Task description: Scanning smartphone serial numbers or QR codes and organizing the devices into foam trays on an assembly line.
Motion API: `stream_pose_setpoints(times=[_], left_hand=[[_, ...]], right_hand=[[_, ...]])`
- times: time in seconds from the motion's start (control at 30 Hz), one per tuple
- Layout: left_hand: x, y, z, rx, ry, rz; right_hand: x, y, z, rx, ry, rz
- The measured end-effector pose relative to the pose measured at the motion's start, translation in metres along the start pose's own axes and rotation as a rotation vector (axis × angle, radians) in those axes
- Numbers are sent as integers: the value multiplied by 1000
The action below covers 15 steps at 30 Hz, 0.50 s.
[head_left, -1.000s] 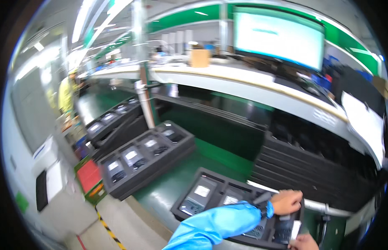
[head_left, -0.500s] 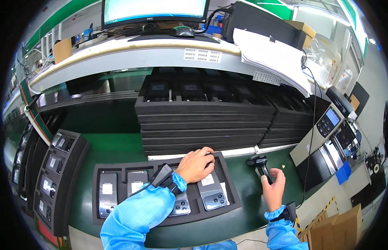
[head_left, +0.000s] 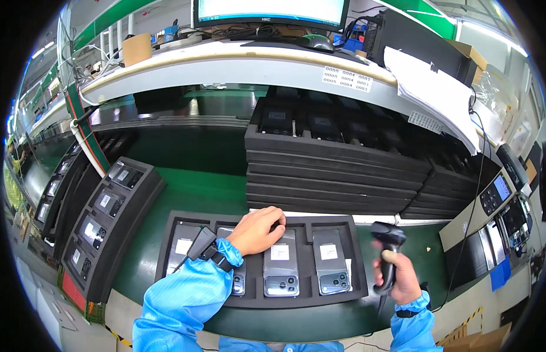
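My left hand (head_left: 256, 230) lies fingers-down on the far edge of a black foam tray (head_left: 360, 280) on the green belt, over one of several phones (head_left: 280, 268) lying back-up in its slots. A small black device is strapped to that wrist (head_left: 204, 245). My right hand (head_left: 397, 279) holds a black handheld scanner (head_left: 386, 245) upright by its grip, just right of the tray, with its head tilted toward the phones. Both sleeves are blue.
A tall stack of black foam trays (head_left: 337, 176) stands behind the tray. More trays of phones (head_left: 103, 223) sit on the belt at left. A shelf above carries a monitor (head_left: 272, 10), papers (head_left: 437, 94) and a cardboard box. A keypad terminal (head_left: 496, 193) stands at right.
The view has swung from the left conveyor to the tray in front. My left hand stays on the tray's far edge; my right hand has lifted the scanner closer to the tray.
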<state>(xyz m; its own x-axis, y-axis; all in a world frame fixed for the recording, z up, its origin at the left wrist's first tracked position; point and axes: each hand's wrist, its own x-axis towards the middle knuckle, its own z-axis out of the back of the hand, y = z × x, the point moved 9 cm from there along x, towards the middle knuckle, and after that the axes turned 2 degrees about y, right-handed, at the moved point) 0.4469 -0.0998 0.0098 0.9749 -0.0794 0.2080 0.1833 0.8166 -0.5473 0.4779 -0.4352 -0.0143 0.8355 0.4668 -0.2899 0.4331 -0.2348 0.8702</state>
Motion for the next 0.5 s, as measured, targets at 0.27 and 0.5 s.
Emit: stream_pose_setpoints(times=[0.27, 0.5], left_hand=[[0, -7, 1, -162, -70, -115], [-3, -8, -5, -143, -74, -170]], right_hand=[[-12, -78, -140, -156, 365, -432], [-18, -57, -119, -223, 321, -290]])
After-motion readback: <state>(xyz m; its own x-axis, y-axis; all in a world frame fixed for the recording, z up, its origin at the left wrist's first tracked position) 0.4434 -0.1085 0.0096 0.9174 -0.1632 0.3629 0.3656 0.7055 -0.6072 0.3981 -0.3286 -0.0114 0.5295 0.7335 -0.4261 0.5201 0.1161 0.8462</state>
